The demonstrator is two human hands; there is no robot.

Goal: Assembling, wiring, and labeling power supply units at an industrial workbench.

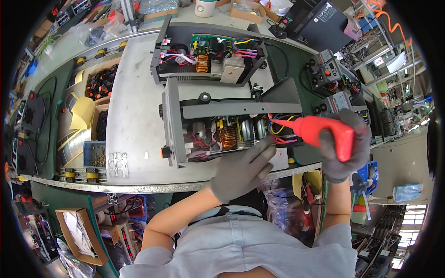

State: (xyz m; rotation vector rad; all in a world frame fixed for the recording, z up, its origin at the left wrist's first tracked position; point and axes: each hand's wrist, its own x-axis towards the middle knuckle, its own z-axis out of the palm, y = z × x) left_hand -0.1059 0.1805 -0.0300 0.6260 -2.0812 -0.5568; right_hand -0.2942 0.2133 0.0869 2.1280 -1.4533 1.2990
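An open grey metal power unit (222, 110) lies in front of me, its circuit parts showing below a long grey bar. Inside it sit a copper-wound coil (227, 137), silvery cylinders (247, 129) and yellow, blue and pink wires. My left hand (242, 170), in a grey glove, rests on the unit's near edge with fingers stretched out, holding nothing. My gloved right hand (358, 150) is wrapped round a red squeeze bottle (315, 129). The bottle's thin nozzle points left, its tip at the bar near the wires.
A second open unit (201, 76) stands just behind. To the left are a box of black-and-orange knobs (102, 82) and a blue bin of small screws (98, 154). More devices (327, 72) line the right side. The bench's metal edge (139, 188) runs in front of me.
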